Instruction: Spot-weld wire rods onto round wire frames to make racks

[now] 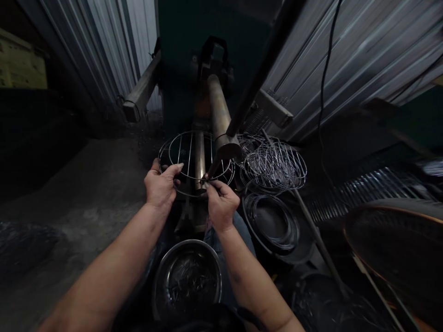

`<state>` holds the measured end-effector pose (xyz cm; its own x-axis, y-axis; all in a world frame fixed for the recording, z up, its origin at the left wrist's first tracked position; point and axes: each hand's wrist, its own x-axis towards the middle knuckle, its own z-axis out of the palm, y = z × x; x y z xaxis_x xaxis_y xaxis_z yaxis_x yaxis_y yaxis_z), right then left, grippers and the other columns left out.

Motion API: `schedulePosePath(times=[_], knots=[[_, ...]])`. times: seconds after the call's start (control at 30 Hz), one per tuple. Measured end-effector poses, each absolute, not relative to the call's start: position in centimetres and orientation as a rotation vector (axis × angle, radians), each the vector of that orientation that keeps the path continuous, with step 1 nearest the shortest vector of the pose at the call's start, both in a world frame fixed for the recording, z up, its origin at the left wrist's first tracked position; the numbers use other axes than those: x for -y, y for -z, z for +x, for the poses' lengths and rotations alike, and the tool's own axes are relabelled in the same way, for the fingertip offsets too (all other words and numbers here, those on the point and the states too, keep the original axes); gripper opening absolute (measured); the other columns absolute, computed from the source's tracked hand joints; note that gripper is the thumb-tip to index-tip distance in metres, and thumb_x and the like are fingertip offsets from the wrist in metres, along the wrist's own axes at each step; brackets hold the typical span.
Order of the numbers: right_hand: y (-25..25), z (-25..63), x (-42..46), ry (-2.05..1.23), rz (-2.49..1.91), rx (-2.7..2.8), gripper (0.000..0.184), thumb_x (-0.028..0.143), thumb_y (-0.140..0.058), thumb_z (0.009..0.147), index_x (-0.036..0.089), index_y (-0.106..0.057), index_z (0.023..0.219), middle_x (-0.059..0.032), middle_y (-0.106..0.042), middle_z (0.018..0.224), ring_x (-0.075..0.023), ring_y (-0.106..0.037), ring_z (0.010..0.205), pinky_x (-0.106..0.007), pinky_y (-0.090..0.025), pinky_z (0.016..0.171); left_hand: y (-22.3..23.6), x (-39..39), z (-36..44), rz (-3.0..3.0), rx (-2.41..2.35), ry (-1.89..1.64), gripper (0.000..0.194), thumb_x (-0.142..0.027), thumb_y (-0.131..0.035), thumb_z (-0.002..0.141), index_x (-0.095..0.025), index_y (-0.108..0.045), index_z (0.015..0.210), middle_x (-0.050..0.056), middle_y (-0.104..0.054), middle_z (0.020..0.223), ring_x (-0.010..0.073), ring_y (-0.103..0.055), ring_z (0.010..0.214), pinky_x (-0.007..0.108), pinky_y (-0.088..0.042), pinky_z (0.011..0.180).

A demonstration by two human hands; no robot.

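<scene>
A round wire grille (188, 152) with parallel bars sits over the lower arm of a welding machine (216, 108) in front of me. My left hand (159, 186) grips the grille's near left rim, fingers curled over the wire. My right hand (219, 203) pinches the rim at its near right side, close to the tip of the upper electrode (226, 150). Whether the right fingers also hold a small piece is too dark to tell.
A heap of finished wire grilles (275, 166) lies to the right, with coiled wire rings (273, 221) below it. A metal bowl (162, 276) of small parts sits near my lap. A dark slanted bar (263, 69) crosses above. Corrugated walls stand on both sides.
</scene>
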<state>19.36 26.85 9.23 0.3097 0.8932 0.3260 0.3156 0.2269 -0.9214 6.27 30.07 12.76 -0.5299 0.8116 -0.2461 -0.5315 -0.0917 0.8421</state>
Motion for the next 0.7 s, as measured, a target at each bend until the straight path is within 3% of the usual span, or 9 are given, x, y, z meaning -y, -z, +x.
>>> schedulePosePath(times=[0.17, 0.33, 0.57, 0.7], knots=[[-9.5, 19.3, -26.9, -0.579, -1.320, 1.230, 0.020, 0.035, -0.059, 0.081, 0.019, -0.070, 0.082, -0.0035, -0.069, 0.073, -0.0194, -0.066, 0.070, -0.029, -0.054, 0.063, -12.8, -30.3, 6.2, 0.353, -1.191, -1.782, 0.053, -0.019, -0.083, 0.042, -0.018, -0.055, 0.087, -0.004, -0.050, 0.075, 0.0086, -0.050, 0.055, 0.019, -0.033, 0.041], [-9.8, 19.2, -27.1, -0.636, -1.276, 1.190, 0.018, 0.034, -0.060, 0.079, 0.018, -0.069, 0.079, -0.0012, -0.067, 0.069, -0.0160, -0.064, 0.058, -0.027, -0.054, 0.061, -12.6, -30.5, 6.1, 0.333, -1.179, -1.772, 0.054, -0.018, -0.083, 0.042, -0.018, -0.053, 0.088, -0.004, -0.052, 0.071, 0.0096, -0.051, 0.054, 0.020, -0.032, 0.042], [-9.8, 19.4, -26.5, -0.775, -1.242, 1.158, 0.023, 0.038, -0.060, 0.080, 0.017, -0.068, 0.080, -0.0021, -0.068, 0.073, -0.0154, -0.064, 0.056, -0.025, -0.053, 0.053, -12.6, -30.3, 6.1, 0.418, -1.147, -1.744, 0.045, -0.020, -0.082, 0.045, -0.018, -0.050, 0.077, -0.003, -0.053, 0.067, 0.0093, -0.050, 0.052, 0.019, -0.030, 0.040], [-9.5, 21.7, -25.2, -0.672, -1.266, 1.271, 0.025, 0.038, -0.061, 0.083, 0.018, -0.069, 0.095, -0.0027, -0.069, 0.083, -0.0171, -0.066, 0.069, -0.028, -0.055, 0.066, -12.4, -30.4, 6.0, 0.414, -1.171, -1.757, 0.046, -0.020, -0.081, 0.044, -0.019, -0.048, 0.075, -0.003, -0.055, 0.066, 0.0104, -0.050, 0.052, 0.019, -0.031, 0.039]])
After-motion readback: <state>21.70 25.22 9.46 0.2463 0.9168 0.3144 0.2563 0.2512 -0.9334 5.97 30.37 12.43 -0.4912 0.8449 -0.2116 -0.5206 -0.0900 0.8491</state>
